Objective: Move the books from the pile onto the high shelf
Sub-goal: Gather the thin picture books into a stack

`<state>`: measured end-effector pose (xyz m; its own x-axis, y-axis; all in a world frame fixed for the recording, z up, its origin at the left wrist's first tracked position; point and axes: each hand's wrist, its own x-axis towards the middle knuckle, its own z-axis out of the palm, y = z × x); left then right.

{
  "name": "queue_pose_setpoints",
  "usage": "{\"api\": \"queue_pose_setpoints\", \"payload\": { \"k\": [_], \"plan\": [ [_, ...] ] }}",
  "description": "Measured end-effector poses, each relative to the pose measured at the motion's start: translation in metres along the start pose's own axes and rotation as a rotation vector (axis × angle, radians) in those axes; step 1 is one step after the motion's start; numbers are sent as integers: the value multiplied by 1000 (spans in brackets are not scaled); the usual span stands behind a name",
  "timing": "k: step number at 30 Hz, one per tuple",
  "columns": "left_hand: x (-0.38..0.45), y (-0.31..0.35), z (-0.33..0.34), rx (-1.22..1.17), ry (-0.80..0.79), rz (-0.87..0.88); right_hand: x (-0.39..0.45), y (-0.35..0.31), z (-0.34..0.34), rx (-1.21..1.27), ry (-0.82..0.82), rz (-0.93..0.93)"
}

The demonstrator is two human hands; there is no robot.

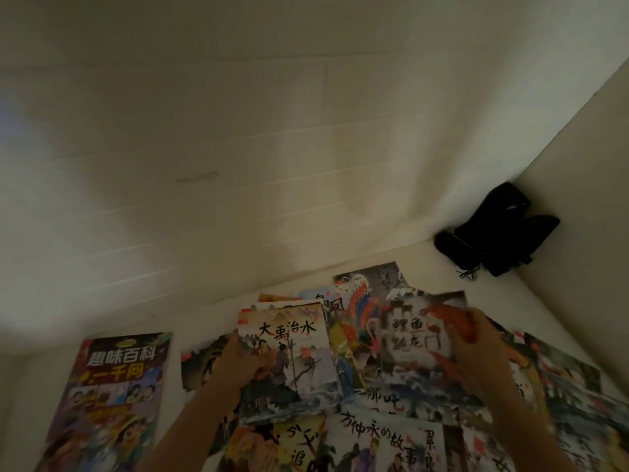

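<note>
Okay, two hands in my head view, both on books. Left hand (238, 361) grips the left edge of a thin picture book (289, 362), thumb on the cover, fingers hidden underneath. Cover is ink-wash style: mountains, figures with a staff, four black characters across the top. It sits on top of a few more books, edges stepped out behind its top edge. Right hand (476, 338) pinches the right edge of a second thin book (413, 338), fingers curled over the cover, thumb not visible. That cover is pale with a gate drawing, black characters and orange-red fish; it's motion-blurred and looks lifted off the ones below, can't confirm.

Both books are over a loose spread of picture books (374, 434) fanned flat on a white surface (289, 284). I count at least ten overlapping covers, exact number not readable. All thin, glossy, colourful painted art with large black titles. One with a dragon (369, 284) sticks out at the far side.

One larger book (109, 396) lies apart on the left, purple cover, white and yellow title, cartoon children.

One black object (493, 233) sits in the far right corner against the white walls (238, 148), well apart from the books; can't tell what it is.
</note>
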<state>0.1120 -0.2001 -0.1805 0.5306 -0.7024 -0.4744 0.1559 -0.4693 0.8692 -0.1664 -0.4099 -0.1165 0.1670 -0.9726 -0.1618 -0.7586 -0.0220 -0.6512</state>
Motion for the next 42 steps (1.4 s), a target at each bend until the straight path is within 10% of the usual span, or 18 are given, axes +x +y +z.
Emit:
{"api": "queue_pose_setpoints", "payload": {
  "k": [9,17,28,42],
  "plan": [
    [-4,18,10,-313,206,-161,-49,-72,96,172,-379,-151],
    [-24,3,16,-175,108,36,-13,-8,118,-88,-221,-134],
    [-35,12,2,-182,-43,236,-67,-40,96,568,-583,-167],
    [-30,1,-12,-130,26,441,-110,-53,109,590,-252,-377]
  ]
}}
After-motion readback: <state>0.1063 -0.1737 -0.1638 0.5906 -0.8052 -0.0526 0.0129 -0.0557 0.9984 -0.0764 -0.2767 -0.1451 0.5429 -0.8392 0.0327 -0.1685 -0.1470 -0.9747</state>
